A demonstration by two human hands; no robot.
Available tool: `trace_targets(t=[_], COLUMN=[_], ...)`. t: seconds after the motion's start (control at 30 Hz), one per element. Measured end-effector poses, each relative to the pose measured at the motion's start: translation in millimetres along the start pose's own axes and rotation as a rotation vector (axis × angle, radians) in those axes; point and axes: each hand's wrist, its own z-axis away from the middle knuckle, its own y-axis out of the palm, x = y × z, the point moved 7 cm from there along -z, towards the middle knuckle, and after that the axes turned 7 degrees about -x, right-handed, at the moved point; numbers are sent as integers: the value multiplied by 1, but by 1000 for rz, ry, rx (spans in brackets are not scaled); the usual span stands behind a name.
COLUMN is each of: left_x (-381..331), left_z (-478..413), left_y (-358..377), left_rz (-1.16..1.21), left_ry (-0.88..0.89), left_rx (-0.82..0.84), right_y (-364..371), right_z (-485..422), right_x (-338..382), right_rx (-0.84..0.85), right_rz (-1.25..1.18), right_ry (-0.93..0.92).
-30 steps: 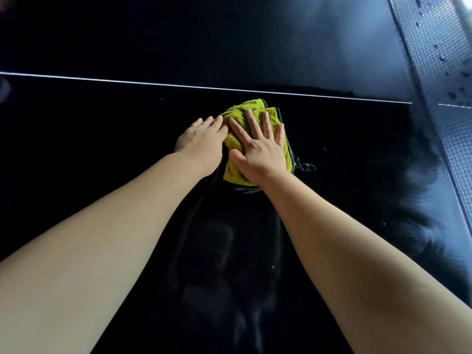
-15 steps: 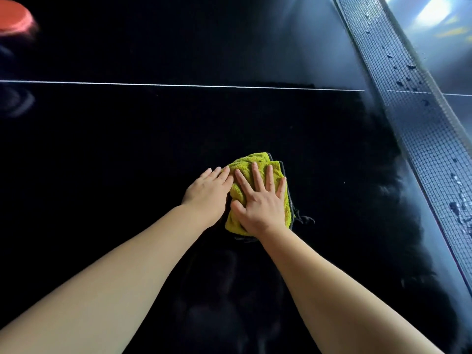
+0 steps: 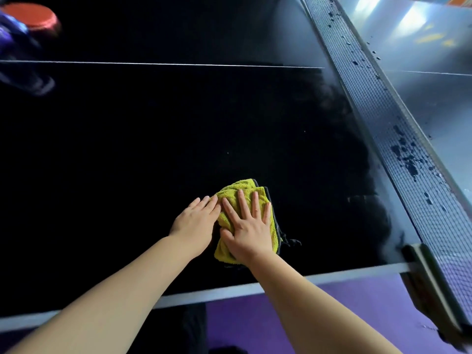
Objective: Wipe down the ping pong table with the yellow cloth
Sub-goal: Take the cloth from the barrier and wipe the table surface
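No readable text, label or number shows anywhere.

Table (image 3: 127, 162) top lies open to the left and far side — net (image 3: 398, 139) bars the right, its post (image 3: 421, 264) at the near edge; red-topped object (image 3: 30, 19) far left, blurred.

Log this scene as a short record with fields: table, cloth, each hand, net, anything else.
table: dark glossy ping pong table, thin white line across
cloth: folded yellow terry cloth, flat near the table's front edge
left hand: flat, touching the cloth's left edge
right hand: flat and splayed, pressing on the cloth
net: grey mesh net at right, dark specks on it
other: blurred red round thing, far left
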Motion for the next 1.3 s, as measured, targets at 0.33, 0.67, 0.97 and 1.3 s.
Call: trace_targets(t=[0.33, 0.67, 0.97, 1.3], left_x=[-93, -202, -288, -338], left_z=[73, 33, -54, -125], left_y=[16, 11, 3, -25], left_rz=[6, -65, -153, -73], left_ry=[57, 252, 400, 568], left_rx=[66, 109, 96, 100], right_y=[6, 0, -32, -75], right_z=[113, 154, 135, 100], right_x=[-42, -155, -264, -327], right_rx=[34, 11, -4, -76], right_rz=[-54, -37, -76, -91], right_ry=[-54, 107, 267, 459])
